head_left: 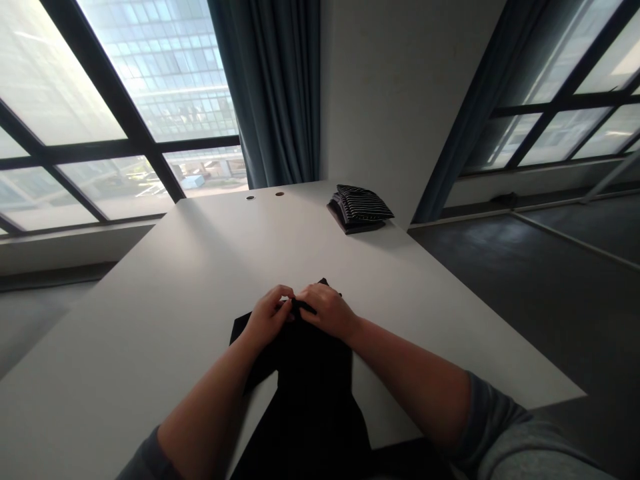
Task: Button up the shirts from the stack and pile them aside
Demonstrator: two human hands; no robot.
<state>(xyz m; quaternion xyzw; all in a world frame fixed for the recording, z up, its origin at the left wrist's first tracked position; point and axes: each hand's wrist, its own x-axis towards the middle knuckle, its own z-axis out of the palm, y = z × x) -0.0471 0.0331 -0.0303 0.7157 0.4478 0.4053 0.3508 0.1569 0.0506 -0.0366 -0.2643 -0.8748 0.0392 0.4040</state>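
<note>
A black garment (315, 373) lies on the white table and hangs toward me over the near side. Its exact kind is hard to make out in the dark cloth. At its far end my left hand (271, 313) pinches the fabric between thumb and fingers. Right beside it, my right hand (327, 308) is closed on the same cloth, with a dark fold showing under its fingers. Both hands almost touch. A sleeve-like part of the garment sticks out to the left below my left wrist.
The white table (165, 293) stretches ahead to a blue curtain (280, 93) and windows. A stack of folded dark clothes (360, 208), the top one striped, sits near its far right edge. Two round cable holes lie at the back. Grey floor shows on the right.
</note>
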